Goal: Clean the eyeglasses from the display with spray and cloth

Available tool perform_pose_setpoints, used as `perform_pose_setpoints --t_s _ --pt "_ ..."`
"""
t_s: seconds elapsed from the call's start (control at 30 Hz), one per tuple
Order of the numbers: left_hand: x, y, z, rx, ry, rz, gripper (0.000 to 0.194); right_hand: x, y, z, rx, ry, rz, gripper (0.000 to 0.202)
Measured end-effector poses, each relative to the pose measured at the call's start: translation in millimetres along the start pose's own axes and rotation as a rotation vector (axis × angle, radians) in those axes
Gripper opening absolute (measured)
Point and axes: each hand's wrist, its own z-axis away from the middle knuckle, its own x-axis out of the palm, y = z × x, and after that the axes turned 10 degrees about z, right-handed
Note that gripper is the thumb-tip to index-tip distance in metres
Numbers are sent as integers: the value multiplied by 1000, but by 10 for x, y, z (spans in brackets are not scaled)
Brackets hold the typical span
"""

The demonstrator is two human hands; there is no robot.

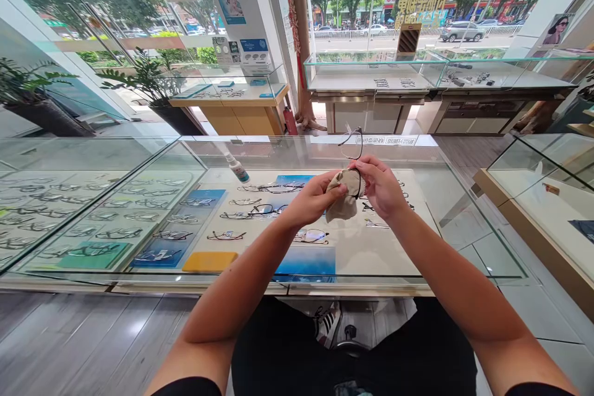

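Note:
My left hand (320, 197) pinches a beige cleaning cloth (343, 205), which is wrapped over part of a pair of eyeglasses. My right hand (378, 184) grips the same eyeglasses (360, 143) by the thin dark frame, close beside the cloth. One lens rim sticks up above my fingers, while the other part of the glasses is partly hidden by the cloth and the hands. Both hands are held over the glass top of a display case (394, 260). A small spray bottle (238, 168) with a white top stands on the glass to the left.
Rows of eyeglasses (226, 236) lie inside the case, with blue display cards (306, 265) and a yellow block (210, 261). Another glass case (547, 198) stands at the right. More showcases (371, 77) and potted plants (153, 90) line the windows.

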Motion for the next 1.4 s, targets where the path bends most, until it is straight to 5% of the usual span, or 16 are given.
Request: perform_pose_setpoints --t_s 0.3,0.53,0.87,1.13,1.27,1.4 --pt "140 -48 -16 -47 194 99 54 62 56 23 19 -58 13 38" --pt "190 -35 -44 12 382 96 63 117 164 29 -201 -21 140 25" --pt "214 -45 -39 20 396 50 71 104 161 46 -161 -80 77 29" --pt "125 -52 -91 -8 310 52 69 2 89 -47 -146 1 88 31" --pt "-43 -13 -154 113 414 -62 65 -165 -26 -128 -180 82 60 29" --pt "-399 115 -353 123 536 -119 58 -321 -123 -207 -186 83 42 29"
